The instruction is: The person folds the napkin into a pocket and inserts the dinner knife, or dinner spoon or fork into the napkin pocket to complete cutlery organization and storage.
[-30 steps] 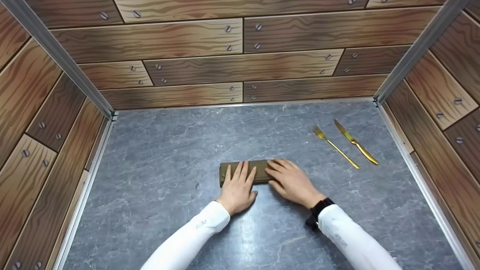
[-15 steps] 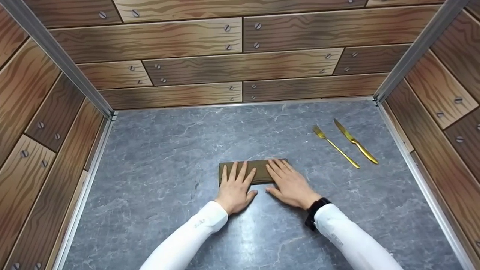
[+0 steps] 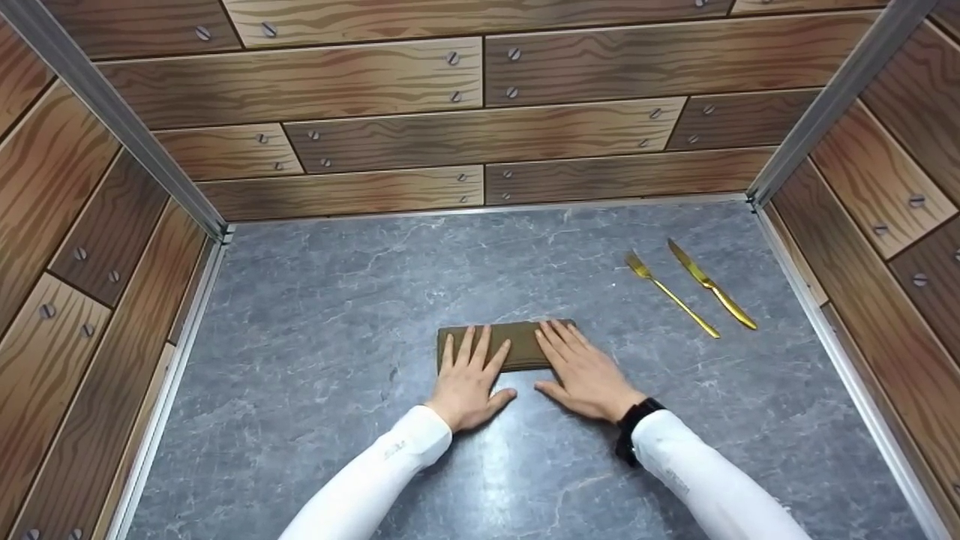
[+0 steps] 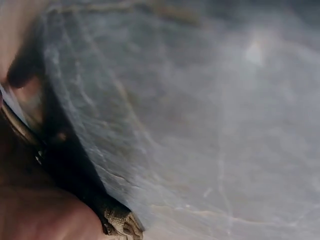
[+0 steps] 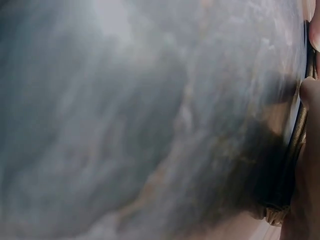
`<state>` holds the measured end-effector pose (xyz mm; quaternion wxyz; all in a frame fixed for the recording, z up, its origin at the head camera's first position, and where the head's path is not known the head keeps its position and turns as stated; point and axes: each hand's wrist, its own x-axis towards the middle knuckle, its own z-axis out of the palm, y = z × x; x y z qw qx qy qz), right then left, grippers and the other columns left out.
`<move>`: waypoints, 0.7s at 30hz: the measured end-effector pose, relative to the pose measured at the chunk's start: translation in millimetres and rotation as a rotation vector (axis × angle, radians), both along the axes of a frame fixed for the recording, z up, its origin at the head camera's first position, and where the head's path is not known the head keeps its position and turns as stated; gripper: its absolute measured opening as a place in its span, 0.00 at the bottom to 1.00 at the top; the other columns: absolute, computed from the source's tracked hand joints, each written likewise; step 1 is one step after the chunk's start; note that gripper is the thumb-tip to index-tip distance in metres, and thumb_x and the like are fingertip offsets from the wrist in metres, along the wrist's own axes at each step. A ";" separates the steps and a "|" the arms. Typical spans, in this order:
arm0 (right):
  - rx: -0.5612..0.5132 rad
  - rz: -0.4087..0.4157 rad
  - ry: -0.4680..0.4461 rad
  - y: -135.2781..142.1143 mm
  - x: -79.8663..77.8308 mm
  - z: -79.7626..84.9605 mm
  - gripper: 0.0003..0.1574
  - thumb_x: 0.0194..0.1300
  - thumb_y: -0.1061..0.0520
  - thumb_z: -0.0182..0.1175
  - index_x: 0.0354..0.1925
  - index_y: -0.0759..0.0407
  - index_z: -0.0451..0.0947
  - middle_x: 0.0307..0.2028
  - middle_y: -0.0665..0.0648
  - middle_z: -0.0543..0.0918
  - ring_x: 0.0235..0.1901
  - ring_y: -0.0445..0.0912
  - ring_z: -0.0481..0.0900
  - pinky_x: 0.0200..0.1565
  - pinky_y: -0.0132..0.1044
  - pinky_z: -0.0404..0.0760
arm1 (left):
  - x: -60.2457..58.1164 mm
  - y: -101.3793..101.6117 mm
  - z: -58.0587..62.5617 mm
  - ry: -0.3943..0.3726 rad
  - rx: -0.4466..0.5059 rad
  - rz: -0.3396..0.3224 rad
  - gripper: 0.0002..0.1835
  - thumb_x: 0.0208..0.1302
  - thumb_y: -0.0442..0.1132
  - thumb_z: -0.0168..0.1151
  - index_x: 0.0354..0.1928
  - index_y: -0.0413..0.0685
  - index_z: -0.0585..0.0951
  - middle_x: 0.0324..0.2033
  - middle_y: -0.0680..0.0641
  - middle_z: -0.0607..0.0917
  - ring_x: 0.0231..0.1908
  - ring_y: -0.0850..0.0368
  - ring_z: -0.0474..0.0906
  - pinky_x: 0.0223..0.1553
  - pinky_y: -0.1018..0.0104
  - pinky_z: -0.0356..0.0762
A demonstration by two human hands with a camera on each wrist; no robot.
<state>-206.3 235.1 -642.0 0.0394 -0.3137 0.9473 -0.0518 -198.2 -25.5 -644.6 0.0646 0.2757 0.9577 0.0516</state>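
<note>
A folded brown cloth point(image 3: 523, 346) lies flat on the grey marbled table, its long side running left to right in the head view. My left hand point(image 3: 466, 384) rests on its left part with straight, spread fingers, the thumb out on the table side. On the right part lies my right hand point(image 3: 589, 376), also with straight fingers; its thumb points toward the left thumb. Layered fabric at the cloth's edge point(image 4: 122, 222) shows low in the left wrist view. The right wrist view catches a corner of the cloth point(image 5: 276, 215) beside the hand. Both hands cover parts of the cloth.
A gold fork point(image 3: 676, 300) and a gold knife point(image 3: 705, 281) lie side by side, slanted, at the back right of the table point(image 3: 315, 315). Wood-patterned panels point(image 3: 390, 139) with metal edging wall the table at the back and both sides.
My right hand's fingers have straightened and spread over the cloth, which looks smoother on top. The left fingers have spread slightly wider. Fork and knife stay in place.
</note>
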 end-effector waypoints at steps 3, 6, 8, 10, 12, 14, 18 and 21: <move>0.003 -0.002 -0.019 -1.0 0.8 1.3 0.54 0.78 0.30 0.44 0.81 0.64 0.44 0.81 0.63 0.45 0.80 0.55 0.39 0.78 0.49 0.38 | -0.5 -0.3 -5.3 -0.005 -0.016 0.003 0.45 0.73 0.74 0.37 0.83 0.62 0.46 0.81 0.41 0.41 0.79 0.39 0.34 0.74 0.33 0.32; 0.008 0.001 -0.019 -0.8 1.2 1.8 0.54 0.78 0.30 0.43 0.81 0.64 0.43 0.81 0.63 0.45 0.80 0.55 0.39 0.78 0.49 0.38 | -1.1 0.6 -8.0 -0.012 -0.027 0.008 0.45 0.72 0.75 0.33 0.83 0.63 0.44 0.81 0.42 0.39 0.79 0.40 0.31 0.74 0.34 0.30; 0.013 0.004 -0.020 -1.0 1.0 2.0 0.54 0.78 0.30 0.43 0.81 0.64 0.43 0.81 0.64 0.45 0.80 0.55 0.38 0.77 0.49 0.38 | -1.3 0.8 -7.9 -0.019 -0.032 0.012 0.45 0.72 0.75 0.33 0.83 0.63 0.43 0.81 0.42 0.38 0.79 0.41 0.30 0.74 0.34 0.29; 0.019 0.003 -0.020 -1.1 0.8 1.7 0.54 0.78 0.30 0.42 0.81 0.64 0.42 0.81 0.64 0.45 0.80 0.55 0.38 0.77 0.49 0.38 | -1.3 1.2 -7.1 -0.027 -0.032 0.013 0.45 0.72 0.75 0.33 0.83 0.63 0.42 0.81 0.43 0.37 0.79 0.41 0.30 0.74 0.35 0.28; 0.022 0.001 -0.019 -1.0 0.8 1.5 0.54 0.78 0.30 0.42 0.81 0.64 0.42 0.81 0.64 0.45 0.80 0.55 0.38 0.77 0.49 0.38 | -1.3 1.4 -6.1 -0.035 -0.033 0.014 0.45 0.73 0.75 0.32 0.83 0.64 0.42 0.81 0.43 0.37 0.79 0.42 0.29 0.74 0.35 0.27; 0.024 -0.002 -0.021 -1.1 0.6 1.0 0.54 0.78 0.30 0.42 0.81 0.64 0.42 0.81 0.64 0.45 0.80 0.55 0.38 0.77 0.49 0.38 | -1.2 1.8 -4.9 -0.043 -0.034 0.015 0.45 0.73 0.75 0.32 0.83 0.64 0.42 0.81 0.43 0.37 0.79 0.42 0.29 0.74 0.35 0.27; 0.024 -0.003 -0.023 -1.4 0.1 0.3 0.54 0.78 0.29 0.41 0.81 0.64 0.42 0.81 0.63 0.44 0.80 0.55 0.38 0.77 0.49 0.37 | -1.4 2.3 -4.0 -0.059 -0.037 0.023 0.45 0.73 0.75 0.32 0.83 0.64 0.41 0.81 0.44 0.36 0.79 0.42 0.27 0.74 0.36 0.25; 0.023 0.001 -0.025 -2.0 -0.4 0.4 0.54 0.78 0.29 0.41 0.81 0.64 0.42 0.81 0.64 0.44 0.80 0.55 0.37 0.77 0.49 0.36 | -1.9 2.1 -4.9 -0.070 -0.031 0.028 0.44 0.73 0.75 0.32 0.83 0.64 0.41 0.81 0.44 0.35 0.79 0.43 0.27 0.74 0.36 0.24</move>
